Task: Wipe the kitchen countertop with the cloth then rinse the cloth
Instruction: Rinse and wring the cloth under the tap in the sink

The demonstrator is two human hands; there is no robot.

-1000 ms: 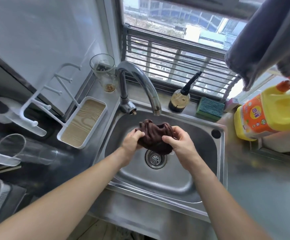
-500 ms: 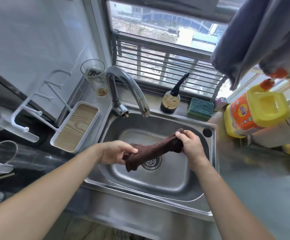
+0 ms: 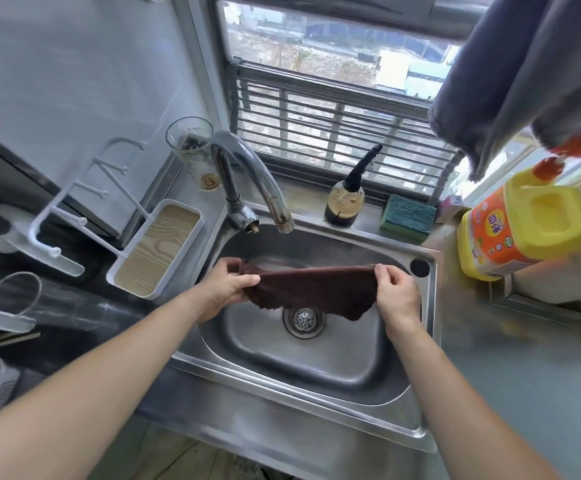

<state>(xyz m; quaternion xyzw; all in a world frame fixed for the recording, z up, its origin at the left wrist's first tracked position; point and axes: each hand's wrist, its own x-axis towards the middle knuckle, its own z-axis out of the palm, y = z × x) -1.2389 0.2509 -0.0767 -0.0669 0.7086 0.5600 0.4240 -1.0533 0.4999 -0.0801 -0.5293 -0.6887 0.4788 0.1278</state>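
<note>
While both my hands hold it over the steel sink [image 3: 424,344], brown cloth [image 3: 311,289] is stretched flat above the drain [image 3: 304,317]; left hand [image 3: 225,291] and right hand [image 3: 394,294] fingers pinching opposite corners.

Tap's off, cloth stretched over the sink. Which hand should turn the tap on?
Probably left. The left hand sits nearer the tap; the right hand could hold the cloth.
</note>
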